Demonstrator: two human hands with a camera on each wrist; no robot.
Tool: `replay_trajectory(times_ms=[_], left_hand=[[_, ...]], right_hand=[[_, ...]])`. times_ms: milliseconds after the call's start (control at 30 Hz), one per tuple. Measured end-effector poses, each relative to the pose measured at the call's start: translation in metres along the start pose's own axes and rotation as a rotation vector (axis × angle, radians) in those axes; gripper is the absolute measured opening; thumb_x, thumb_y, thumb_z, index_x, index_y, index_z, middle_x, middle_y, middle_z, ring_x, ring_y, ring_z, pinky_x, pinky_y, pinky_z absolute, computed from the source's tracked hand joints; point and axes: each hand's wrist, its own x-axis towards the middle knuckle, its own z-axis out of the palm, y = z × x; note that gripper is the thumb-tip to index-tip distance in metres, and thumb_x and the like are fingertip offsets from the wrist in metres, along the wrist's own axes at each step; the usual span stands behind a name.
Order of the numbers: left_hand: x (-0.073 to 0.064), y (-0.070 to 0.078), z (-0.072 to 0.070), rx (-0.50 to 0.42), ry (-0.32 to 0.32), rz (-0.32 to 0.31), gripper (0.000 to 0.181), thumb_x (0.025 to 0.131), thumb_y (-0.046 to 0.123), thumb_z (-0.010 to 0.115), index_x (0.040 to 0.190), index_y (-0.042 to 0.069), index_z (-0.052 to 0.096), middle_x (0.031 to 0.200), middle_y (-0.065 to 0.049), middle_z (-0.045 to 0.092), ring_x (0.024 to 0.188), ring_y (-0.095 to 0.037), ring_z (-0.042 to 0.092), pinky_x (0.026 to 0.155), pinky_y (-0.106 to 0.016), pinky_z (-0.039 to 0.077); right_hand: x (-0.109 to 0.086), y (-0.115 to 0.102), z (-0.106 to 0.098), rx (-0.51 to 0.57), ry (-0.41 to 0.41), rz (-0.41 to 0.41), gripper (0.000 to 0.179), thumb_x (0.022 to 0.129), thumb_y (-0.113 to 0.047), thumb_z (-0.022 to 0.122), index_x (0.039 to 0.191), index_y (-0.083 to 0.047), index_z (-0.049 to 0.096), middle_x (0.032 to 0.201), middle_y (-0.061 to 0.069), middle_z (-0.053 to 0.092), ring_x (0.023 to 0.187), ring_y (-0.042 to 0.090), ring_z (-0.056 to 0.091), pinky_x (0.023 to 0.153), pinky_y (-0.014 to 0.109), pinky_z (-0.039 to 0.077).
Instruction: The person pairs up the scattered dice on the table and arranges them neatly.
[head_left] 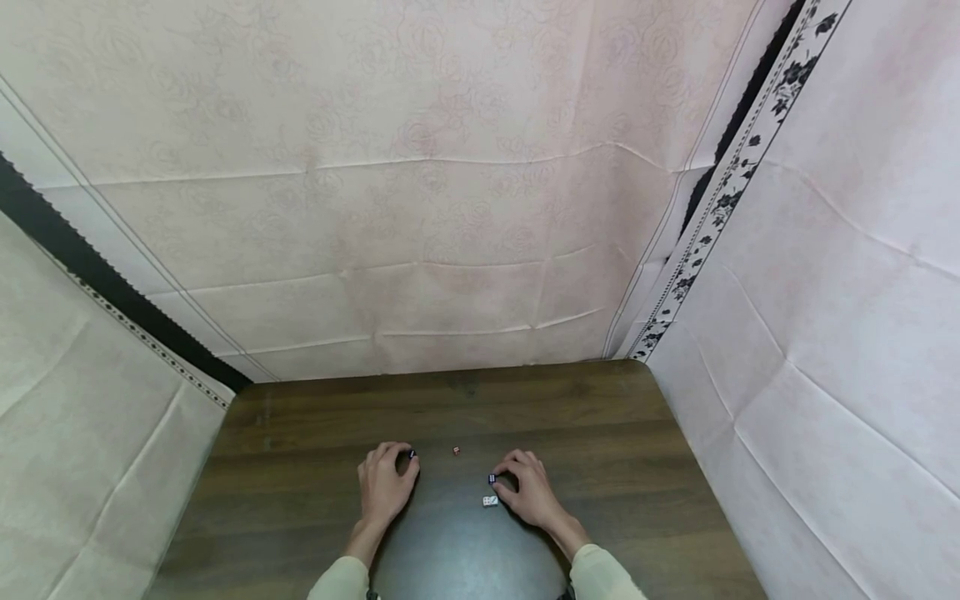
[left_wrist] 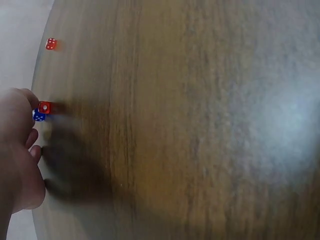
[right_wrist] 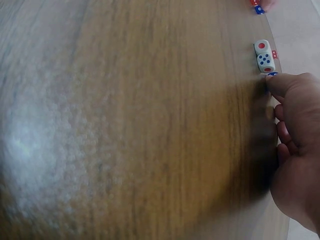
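My left hand (head_left: 385, 485) is at the middle of the table, its thumb and index finger curled together around a small blue die (left_wrist: 38, 116). A red die (left_wrist: 45, 107) sits right against that blue one at the fingertips. To the right, my right hand (head_left: 529, 493) pinches another blue die (head_left: 492, 479) between thumb and index finger; in the right wrist view the thumb hides most of it. Just in front of this hand, two white dice (head_left: 490, 501) lie side by side, with red and blue pips.
A lone red die (head_left: 456, 450) lies on the brown wooden table (head_left: 300, 500), between the hands and a little farther back. Pale patterned cloth (head_left: 450, 208) hangs behind the table and along both sides. Light glares off the table's front middle.
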Motion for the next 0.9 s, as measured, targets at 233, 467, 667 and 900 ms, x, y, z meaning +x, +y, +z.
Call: replay_trajectory(times_ms=[233,467,667,900], left_hand=[[0.0024,0.0007,0.0026,0.029,-0.016,-0.027,0.021,0.095,0.016,0.085,0.113,0.006,0.085,0.123,-0.018,0.080,0.118,-0.047,0.070,0.110,-0.071,0.044],[0.0035,0.0035,0.0022,0.038,-0.024,-0.047,0.018,0.095,0.016,0.084,0.109,0.006,0.085,0.122,-0.018,0.079,0.118,-0.047,0.069,0.110,-0.071,0.043],[0.0037,0.0038,0.0024,0.039,-0.031,-0.060,0.018,0.095,0.017,0.084,0.109,0.005,0.085,0.122,-0.019,0.079,0.117,-0.047,0.069,0.111,-0.071,0.042],[0.0034,0.0041,0.0013,0.032,-0.044,-0.065,0.018,0.096,0.017,0.085,0.110,0.005,0.086,0.124,-0.019,0.079,0.118,-0.047,0.069,0.112,-0.071,0.042]], right_hand=[[-0.0009,0.0001,0.0008,-0.006,-0.004,0.009,0.016,0.098,-0.016,0.089,0.112,-0.018,0.084,0.117,-0.003,0.072,0.111,0.016,0.061,0.102,0.048,0.049],[-0.0021,0.0001,0.0014,-0.004,-0.005,0.013,0.016,0.098,-0.016,0.089,0.113,-0.018,0.084,0.117,-0.004,0.072,0.111,0.016,0.061,0.102,0.049,0.049],[-0.0026,-0.0008,0.0005,-0.012,0.001,0.008,0.016,0.098,-0.015,0.089,0.112,-0.018,0.084,0.117,-0.004,0.072,0.111,0.015,0.061,0.101,0.048,0.049],[-0.0022,0.0013,0.0023,-0.012,0.021,-0.017,0.016,0.097,-0.015,0.090,0.112,-0.017,0.084,0.116,-0.005,0.072,0.109,0.014,0.060,0.099,0.045,0.048]])
